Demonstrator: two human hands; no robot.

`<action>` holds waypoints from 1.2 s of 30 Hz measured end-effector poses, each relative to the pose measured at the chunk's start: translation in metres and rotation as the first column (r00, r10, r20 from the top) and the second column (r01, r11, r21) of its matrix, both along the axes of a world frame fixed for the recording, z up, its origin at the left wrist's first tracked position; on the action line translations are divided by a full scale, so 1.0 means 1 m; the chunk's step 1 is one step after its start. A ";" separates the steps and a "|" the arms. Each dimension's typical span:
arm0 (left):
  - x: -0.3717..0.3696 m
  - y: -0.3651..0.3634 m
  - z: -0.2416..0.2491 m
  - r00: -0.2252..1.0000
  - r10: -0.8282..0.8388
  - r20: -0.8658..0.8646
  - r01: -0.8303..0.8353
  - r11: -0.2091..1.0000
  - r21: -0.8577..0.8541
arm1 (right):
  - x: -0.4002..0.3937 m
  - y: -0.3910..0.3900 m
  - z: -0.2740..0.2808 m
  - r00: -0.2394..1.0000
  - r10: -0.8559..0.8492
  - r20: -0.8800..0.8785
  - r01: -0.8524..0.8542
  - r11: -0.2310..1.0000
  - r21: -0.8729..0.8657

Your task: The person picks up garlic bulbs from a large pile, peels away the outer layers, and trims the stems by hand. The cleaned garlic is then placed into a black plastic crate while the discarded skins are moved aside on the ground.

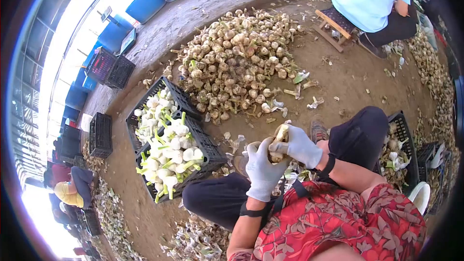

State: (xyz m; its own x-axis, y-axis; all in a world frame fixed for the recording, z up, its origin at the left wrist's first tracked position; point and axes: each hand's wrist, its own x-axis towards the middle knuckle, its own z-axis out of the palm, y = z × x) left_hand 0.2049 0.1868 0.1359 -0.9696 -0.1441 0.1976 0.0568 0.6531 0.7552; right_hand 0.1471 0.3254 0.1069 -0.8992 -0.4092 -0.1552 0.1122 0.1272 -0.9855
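Note:
Both my hands wear pale grey-white work gloves and meet above my lap around a brownish, unpeeled garlic bulb (pixel 280 141). My left hand (pixel 263 165) has its fingers closed on the bulb's near left side. From the right, my right hand (pixel 300 146) grips the same bulb, its fingers wrapped over it. The glove fingers hide part of the bulb. In front of me lies a big heap of dirty garlic bulbs (pixel 237 60). To the left, white peeled-looking garlic with green stems (pixel 174 152) fills a black crate (pixel 205 140).
A second black crate (pixel 181 95) of white garlic adjoins the first. Garlic skins (pixel 195 241) litter the ground by my legs. At right stands another crate (pixel 409 152) with garlic and husks. A person in light blue (pixel 369 0) sits on a low stool (pixel 334 30). Blue tubs (pixel 145 5) line the far edge.

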 end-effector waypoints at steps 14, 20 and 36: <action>0.022 -0.006 -0.014 0.999 0.002 0.051 -0.021 0.926 0.378 | 0.008 0.024 0.009 0.976 0.122 0.183 -0.086 0.976 -0.198; 0.021 -0.002 -0.006 0.992 0.088 -0.092 -0.086 0.996 0.023 | 0.006 0.020 0.023 0.980 0.197 0.021 -0.190 0.966 -0.177; 0.024 0.001 -0.001 0.991 0.088 -0.104 -0.103 0.984 -0.146 | 0.009 0.012 0.016 0.962 0.173 -0.211 -0.157 0.983 0.092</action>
State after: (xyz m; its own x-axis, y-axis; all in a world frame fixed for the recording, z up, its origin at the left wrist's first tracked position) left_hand 0.2284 0.1877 0.1347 -0.9282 -0.1964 0.3159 0.0565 0.7650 0.6416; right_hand 0.1564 0.3378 0.1226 -0.8354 -0.5497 0.0016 -0.1326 0.1987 -0.9710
